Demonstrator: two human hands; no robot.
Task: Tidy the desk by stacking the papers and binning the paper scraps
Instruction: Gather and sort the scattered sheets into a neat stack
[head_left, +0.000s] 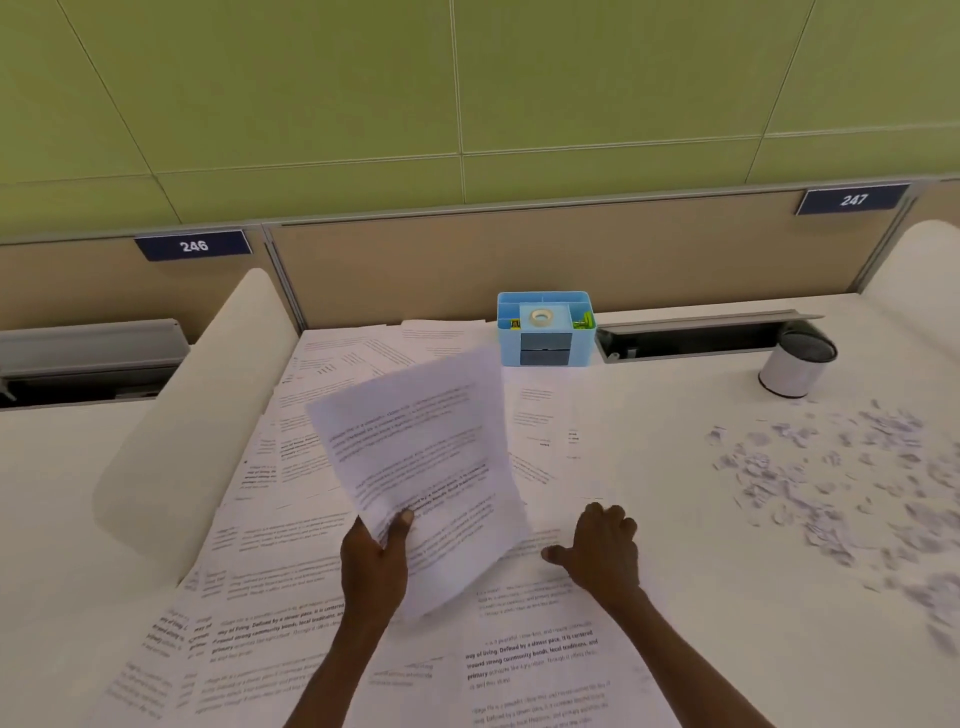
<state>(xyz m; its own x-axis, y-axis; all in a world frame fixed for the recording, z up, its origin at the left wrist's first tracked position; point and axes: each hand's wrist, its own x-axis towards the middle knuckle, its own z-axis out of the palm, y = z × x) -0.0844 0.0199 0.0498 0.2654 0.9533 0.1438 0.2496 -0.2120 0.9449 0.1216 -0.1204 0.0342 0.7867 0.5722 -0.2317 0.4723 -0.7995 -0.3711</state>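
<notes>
Many printed sheets (291, 587) lie spread and overlapping over the left and middle of the white desk (675, 649). My left hand (375, 558) grips a small bundle of sheets (421, 457) by its lower edge, thumb on top, and holds it lifted and tilted above the spread. My right hand (602, 545) rests on the papers to the right of the bundle, fingers bent down onto a sheet; whether it pinches one I cannot tell. A scatter of torn paper scraps (831, 483) covers the desk's right side. A small white bin (795, 364) stands behind the scraps.
A light blue desk organiser (543, 332) with a tape roll stands at the back centre against the partition. A cable trough (691, 335) runs along the back right. A white rounded divider (197, 415) borders the desk on the left.
</notes>
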